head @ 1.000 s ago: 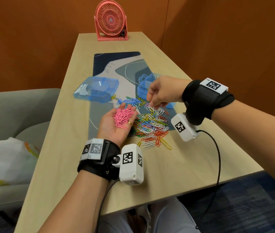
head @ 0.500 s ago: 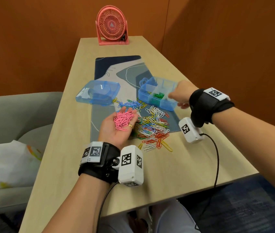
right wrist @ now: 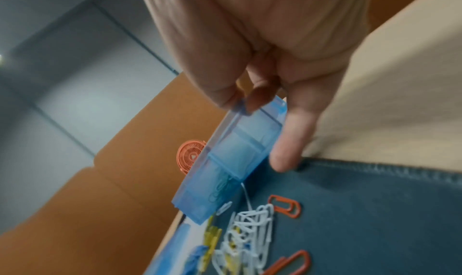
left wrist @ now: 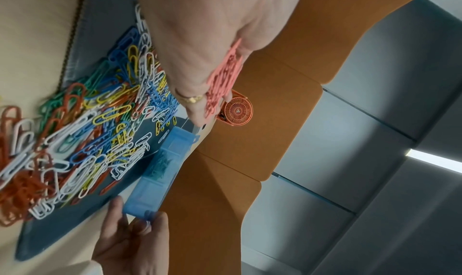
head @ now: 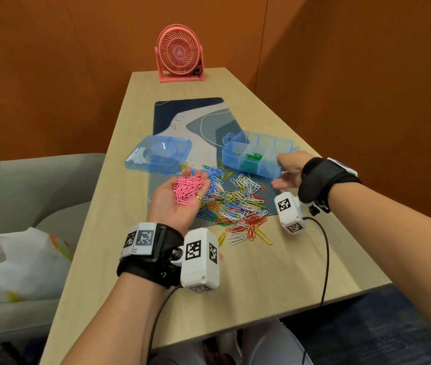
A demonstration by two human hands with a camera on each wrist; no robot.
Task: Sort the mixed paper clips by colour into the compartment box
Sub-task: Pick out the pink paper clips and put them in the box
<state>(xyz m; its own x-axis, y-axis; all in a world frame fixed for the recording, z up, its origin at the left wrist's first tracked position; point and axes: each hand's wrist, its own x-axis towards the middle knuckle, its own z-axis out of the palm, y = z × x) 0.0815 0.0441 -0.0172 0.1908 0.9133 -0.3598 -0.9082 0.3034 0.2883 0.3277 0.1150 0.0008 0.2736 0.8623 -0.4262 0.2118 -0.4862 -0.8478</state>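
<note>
My right hand (head: 289, 167) pinches the compartment box's (head: 255, 164) right end, its length running left-right; my flat left palm (head: 176, 201) cradles pink clips (head: 188, 189).

No readable text; only black-and-white square code markers (head: 193, 250) on wrist camera housings.

Left hand (head: 180, 197) held palm-up, fingers relaxed, cupped. Right hand (head: 289, 168) extended forward, fingers and thumb curled in pinching grip; both wrists strapped.
</note>
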